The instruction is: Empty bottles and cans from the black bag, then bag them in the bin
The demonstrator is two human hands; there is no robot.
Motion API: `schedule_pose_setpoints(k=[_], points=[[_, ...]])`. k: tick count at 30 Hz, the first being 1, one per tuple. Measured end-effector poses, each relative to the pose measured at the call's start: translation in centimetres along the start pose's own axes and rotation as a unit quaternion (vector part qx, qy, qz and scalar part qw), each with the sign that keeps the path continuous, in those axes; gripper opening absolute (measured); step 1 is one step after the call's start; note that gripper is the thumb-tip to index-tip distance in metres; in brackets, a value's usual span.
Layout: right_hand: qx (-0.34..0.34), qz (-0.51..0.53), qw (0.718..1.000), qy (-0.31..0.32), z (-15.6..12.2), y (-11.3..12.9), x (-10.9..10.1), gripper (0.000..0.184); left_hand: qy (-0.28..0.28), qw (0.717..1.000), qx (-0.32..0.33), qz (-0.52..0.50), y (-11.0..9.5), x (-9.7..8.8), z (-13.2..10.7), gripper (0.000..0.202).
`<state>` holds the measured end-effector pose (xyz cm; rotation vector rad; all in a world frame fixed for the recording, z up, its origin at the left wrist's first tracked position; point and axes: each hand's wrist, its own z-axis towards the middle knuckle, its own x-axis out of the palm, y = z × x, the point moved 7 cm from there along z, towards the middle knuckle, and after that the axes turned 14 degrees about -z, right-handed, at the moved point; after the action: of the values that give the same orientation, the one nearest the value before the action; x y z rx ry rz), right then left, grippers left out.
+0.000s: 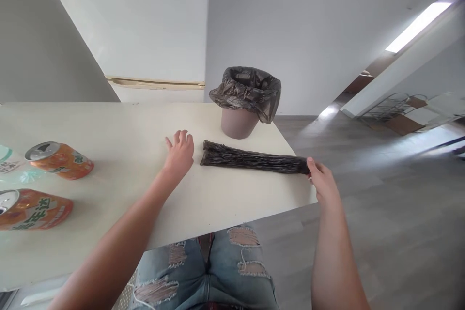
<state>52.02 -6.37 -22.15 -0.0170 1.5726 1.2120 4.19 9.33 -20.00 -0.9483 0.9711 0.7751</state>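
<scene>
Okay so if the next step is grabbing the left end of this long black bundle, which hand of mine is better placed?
Your left hand, I'd say: it looks empty and is close to that end of the black bundle, while your right hand holds the opposite end.

Wrinkled thin plastic bundle (254, 159), smooth matt bin (239, 124)

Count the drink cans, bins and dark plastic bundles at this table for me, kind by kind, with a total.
Orange drink cans: 2
Bin: 1
Dark plastic bundle: 1
Total: 4
</scene>
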Motion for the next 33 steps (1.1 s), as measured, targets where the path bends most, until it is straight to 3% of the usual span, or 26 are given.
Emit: schedule_pose_setpoints(k=[2,4,7,9,13,16,20,24,28,31,33], points=[[0.05,-0.055,0.995,0.06,-0.3,-0.5,0.8,0.062,-0.049,0.995,0.065,-0.064,-2.8,-0.3,-0.2,0.052],[0.045,-0.049,0.993,0.1,-1.1,0.6,1.6,0.056,-0.07,0.978,0.157,-0.12,-6.4,-0.1,-0.9,0.047],[-0.066,0.038,0.988,0.137,-3.2,4.9,2.9,0.047,-0.078,0.952,0.253,-0.154,-11.1,0.3,-2.7,0.048],[-0.142,0.074,0.969,0.19,-5.4,8.3,4.4,0.044,-0.077,0.943,0.283,-0.157,-12.9,0.6,-3.8,0.055],[-0.218,0.117,0.915,0.318,-10.2,14.0,8.1,0.04,-0.016,0.94,0.312,-0.139,-13.8,2.5,-4.8,0.091],[-0.211,0.128,0.897,0.368,-12.4,15.5,10.2,0.042,0.063,0.95,0.287,-0.109,-12.5,5.2,-4.6,0.089],[-0.143,0.12,0.921,0.341,-11.8,12.9,10.0,0.049,0.144,0.951,0.256,-0.1,-10.4,7.5,-4.4,0.091],[-0.07,0.139,0.948,0.277,-9.2,7.9,6.4,0.055,0.164,0.95,0.246,-0.104,-9.3,7.5,-4.3,0.099],[0.003,0.171,0.96,0.222,-6.3,2.5,2.6,0.055,0.161,0.963,0.196,-0.094,-8.4,7.5,-3.6,0.099],[0.112,0.271,0.947,0.131,-4.7,-0.6,0.5,0.048,0.154,0.973,0.151,-0.08,-7.8,7.7,-3.1,0.094],[0.171,0.378,0.908,0.047,-4.7,-1.1,-0.2,0.036,0.15,0.977,0.137,-0.07,-7.8,7.7,-3.0,0.09]])
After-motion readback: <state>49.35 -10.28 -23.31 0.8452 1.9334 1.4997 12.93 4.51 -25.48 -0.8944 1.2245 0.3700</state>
